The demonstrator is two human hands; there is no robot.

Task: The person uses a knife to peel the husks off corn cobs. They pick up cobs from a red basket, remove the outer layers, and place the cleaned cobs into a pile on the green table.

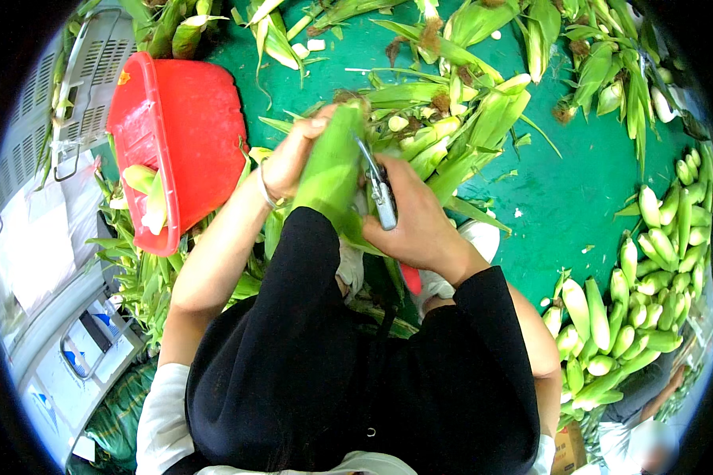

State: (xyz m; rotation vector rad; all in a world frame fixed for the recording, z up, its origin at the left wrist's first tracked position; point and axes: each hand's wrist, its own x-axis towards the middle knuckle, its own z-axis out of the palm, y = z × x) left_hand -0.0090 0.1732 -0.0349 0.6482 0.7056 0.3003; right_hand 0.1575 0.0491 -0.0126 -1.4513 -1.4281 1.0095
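Observation:
My left hand grips a green ear of corn in its husk, its silk end pointing away from me. The ear slants over my left knee and is slightly blurred. In my right hand is a metal cutting tool that looks like pruning shears, held against the ear's right side. Its blade points up toward the silk end, and my fingers cover much of the tool. A red piece, perhaps its handle, shows below my right hand. Just beyond both hands lies a pile of husks and corn.
A red plastic basin lies tipped on its side at the left, with corn pieces at its rim. Trimmed ears are heaped at the right on the green floor. White crates stand far left. Another person is at lower right.

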